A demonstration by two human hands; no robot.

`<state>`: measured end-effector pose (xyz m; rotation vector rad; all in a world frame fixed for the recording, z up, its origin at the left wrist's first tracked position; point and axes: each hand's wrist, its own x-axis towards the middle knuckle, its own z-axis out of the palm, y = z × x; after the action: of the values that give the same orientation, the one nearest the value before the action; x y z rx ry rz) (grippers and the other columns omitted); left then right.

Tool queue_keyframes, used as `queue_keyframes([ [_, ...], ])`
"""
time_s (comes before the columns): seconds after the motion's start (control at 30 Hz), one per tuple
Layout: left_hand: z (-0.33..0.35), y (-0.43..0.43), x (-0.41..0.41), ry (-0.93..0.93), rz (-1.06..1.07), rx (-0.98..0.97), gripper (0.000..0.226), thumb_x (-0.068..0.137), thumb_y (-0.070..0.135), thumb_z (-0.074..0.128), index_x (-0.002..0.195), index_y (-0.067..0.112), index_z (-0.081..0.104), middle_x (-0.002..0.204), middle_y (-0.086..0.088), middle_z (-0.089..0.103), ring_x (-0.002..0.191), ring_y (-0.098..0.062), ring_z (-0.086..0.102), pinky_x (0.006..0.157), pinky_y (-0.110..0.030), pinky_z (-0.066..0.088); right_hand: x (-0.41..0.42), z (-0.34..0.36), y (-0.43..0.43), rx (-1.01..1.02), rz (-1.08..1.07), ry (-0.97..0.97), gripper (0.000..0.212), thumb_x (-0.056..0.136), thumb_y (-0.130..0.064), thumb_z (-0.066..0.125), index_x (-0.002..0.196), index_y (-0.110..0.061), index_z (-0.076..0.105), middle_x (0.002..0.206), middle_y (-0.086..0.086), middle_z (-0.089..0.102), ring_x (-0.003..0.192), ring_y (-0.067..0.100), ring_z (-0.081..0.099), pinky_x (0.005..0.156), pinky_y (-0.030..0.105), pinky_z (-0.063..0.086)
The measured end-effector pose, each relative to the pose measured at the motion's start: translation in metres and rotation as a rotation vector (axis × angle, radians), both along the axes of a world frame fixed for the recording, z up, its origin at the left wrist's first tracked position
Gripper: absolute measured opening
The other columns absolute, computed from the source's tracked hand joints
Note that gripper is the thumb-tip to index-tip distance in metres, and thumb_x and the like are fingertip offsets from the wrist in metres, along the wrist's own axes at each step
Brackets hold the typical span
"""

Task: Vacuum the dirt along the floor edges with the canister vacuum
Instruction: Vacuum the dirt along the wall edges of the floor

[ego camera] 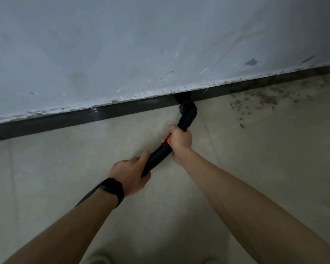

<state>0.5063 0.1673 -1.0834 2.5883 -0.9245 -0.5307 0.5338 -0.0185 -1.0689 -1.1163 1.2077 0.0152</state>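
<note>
A black vacuum wand (pixel 158 156) with an orange band runs from my hands toward the wall. Its angled nozzle (pixel 187 110) touches the dark baseboard (pixel 84 116) where it meets the beige tiled floor (pixel 65 168). My right hand (pixel 179 141) grips the wand near the orange band, just behind the nozzle elbow. Lower down, my left hand (pixel 131 173) holds the wand's rear end; a black watch sits on that wrist. A ribbed hose (pixel 88 194) trails back under my left forearm. Brown dirt (pixel 263 100) lies scattered on the floor to the right of the nozzle.
A grey-white wall (pixel 141 44) with scuffed, chipped paint rises above the baseboard. The baseboard slants from lower left to upper right across the view. The canister itself is out of view.
</note>
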Motion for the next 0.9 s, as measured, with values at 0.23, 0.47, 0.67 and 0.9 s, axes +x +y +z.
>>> queue_keyframes([
  [0.23,0.01,0.072,0.014,0.038,0.037,0.094,0.04,0.091,0.046,0.05,0.125,0.035,0.032,0.087,0.011,0.052,0.06,-0.015,0.051,0.054,-0.026,0.038,0.009,0.005,0.064,0.022,0.108,0.067,0.039,0.096,-0.027,0.064,0.127,-0.007,0.05,0.101,0.013,0.066,0.096,0.035,0.071,0.079,0.044,0.063],
  [0.47,0.056,0.074,0.029,0.1,-0.079,0.233,0.032,0.093,0.05,0.044,0.116,0.034,0.028,0.073,0.011,0.051,0.055,-0.013,0.052,0.05,-0.028,0.037,0.002,0.064,0.043,0.116,0.558,0.142,0.033,0.098,-0.042,0.068,0.103,-0.015,0.051,0.101,0.012,0.066,0.083,0.024,0.071,0.063,0.034,0.064],
  [0.67,0.094,0.02,0.033,0.104,-0.241,0.252,0.028,0.093,0.051,0.045,0.107,0.033,0.028,0.067,0.007,0.054,0.053,-0.016,0.055,0.049,-0.031,0.044,-0.026,0.097,-0.009,0.122,0.454,0.135,0.029,0.099,-0.03,0.068,0.112,-0.01,0.051,0.106,0.015,0.065,0.083,0.025,0.072,0.054,0.03,0.061],
  [0.9,0.118,-0.099,-0.006,-0.027,-0.497,0.273,0.036,0.094,0.05,0.044,0.115,0.026,0.029,0.075,0.008,0.05,0.055,-0.018,0.052,0.053,-0.033,0.045,-0.096,0.092,-0.099,0.176,-0.104,-0.021,0.017,0.099,-0.019,0.061,0.11,-0.01,0.051,0.092,0.011,0.062,0.081,0.027,0.075,0.067,0.041,0.062],
])
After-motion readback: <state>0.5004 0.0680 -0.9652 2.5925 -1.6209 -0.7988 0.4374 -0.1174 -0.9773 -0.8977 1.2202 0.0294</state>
